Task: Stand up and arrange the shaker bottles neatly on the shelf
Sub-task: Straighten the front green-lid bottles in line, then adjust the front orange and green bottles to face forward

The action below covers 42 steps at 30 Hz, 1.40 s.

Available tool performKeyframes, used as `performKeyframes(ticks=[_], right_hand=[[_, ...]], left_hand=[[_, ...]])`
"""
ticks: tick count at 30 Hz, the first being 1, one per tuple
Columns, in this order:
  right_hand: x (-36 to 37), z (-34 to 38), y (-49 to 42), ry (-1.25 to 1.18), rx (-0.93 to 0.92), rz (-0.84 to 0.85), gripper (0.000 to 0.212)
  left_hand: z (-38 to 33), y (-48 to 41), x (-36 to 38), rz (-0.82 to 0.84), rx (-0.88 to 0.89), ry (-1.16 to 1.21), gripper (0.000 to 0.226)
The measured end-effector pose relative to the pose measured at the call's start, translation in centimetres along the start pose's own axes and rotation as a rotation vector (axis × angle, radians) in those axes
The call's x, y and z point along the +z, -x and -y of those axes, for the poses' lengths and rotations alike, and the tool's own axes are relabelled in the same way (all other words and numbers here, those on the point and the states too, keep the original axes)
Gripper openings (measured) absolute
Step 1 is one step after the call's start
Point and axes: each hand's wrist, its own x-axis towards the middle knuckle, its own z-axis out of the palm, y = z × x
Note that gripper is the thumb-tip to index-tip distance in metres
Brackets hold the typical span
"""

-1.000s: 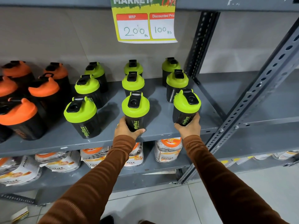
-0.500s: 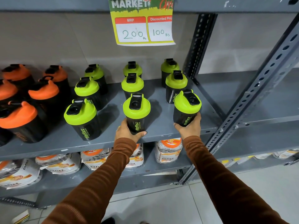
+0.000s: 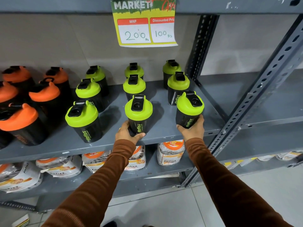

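Black shaker bottles with green lids stand in three columns on the grey shelf (image 3: 165,99). My left hand (image 3: 125,133) grips the base of the front middle green-lid bottle (image 3: 138,113). My right hand (image 3: 193,131) grips the base of the front right green-lid bottle (image 3: 189,110), which leans slightly to the right. A third front green-lid bottle (image 3: 82,119) stands free at the left. Orange-lid shaker bottles (image 3: 21,122) are grouped at the shelf's left end. All bottles stand upright.
A price sign (image 3: 146,28) hangs from the shelf above. A perforated steel upright (image 3: 255,95) runs diagonally at the right, close to my right hand. Packaged bags (image 3: 170,154) fill the lower shelf. Grey tiled floor lies below.
The front right bottle has shifted slightly back and to the right in my right hand. The front middle bottle has barely moved. The camera has tilted a little upward.
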Motion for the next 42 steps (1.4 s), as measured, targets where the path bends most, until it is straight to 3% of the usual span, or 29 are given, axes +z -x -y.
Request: performKeyframes(ticks=[10,17,19,22,25,28,31,34,38,42], right_hand=[[-0.2,-0.1,-0.3,0.013,-0.019,0.019,0.089],[0.2,-0.4,1.5,-0.092,-0.069,-0.037,0.108],[0.8,-0.2,3.7,0.003,-0.163,-0.149,0.099],[2.3,0.6,7.5,0.077,-0.468,-0.221,0.074],[4.9,1.8,10.3,0.071,-0.714,-0.010,0.052],[7.9,4.0,13.0,-0.048,-0.782,0.276,0.039],[11.4,5.6,14.8,-0.101,-0.706,0.428,0.041],[14.7,7.0,15.8,-0.107,-0.523,0.560,0.064],[18.4,8.5,16.6,-0.078,-0.285,0.607,0.100],[20.8,9.2,17.3,-0.071,-0.160,0.563,0.114]], left_hand=[[0.1,-0.1,0.2,-0.022,0.012,-0.005,0.066],[1.0,0.0,0.3,-0.042,0.069,-0.013,0.074],[1.5,0.2,0.3,-0.054,0.094,0.027,0.075],[3.3,1.3,-0.1,-0.069,0.136,0.092,0.070],[6.2,2.6,-1.2,-0.172,0.240,0.117,0.045],[8.6,3.3,-3.4,-0.317,0.319,0.054,0.030],[10.6,2.9,-6.7,-0.459,0.360,-0.003,0.018],[12.7,1.8,-10.4,-0.568,0.393,-0.050,0.020],[14.6,0.2,-15.3,-0.734,0.278,0.006,0.060],[15.9,-1.9,-19.6,-0.767,0.192,0.089,0.094]])
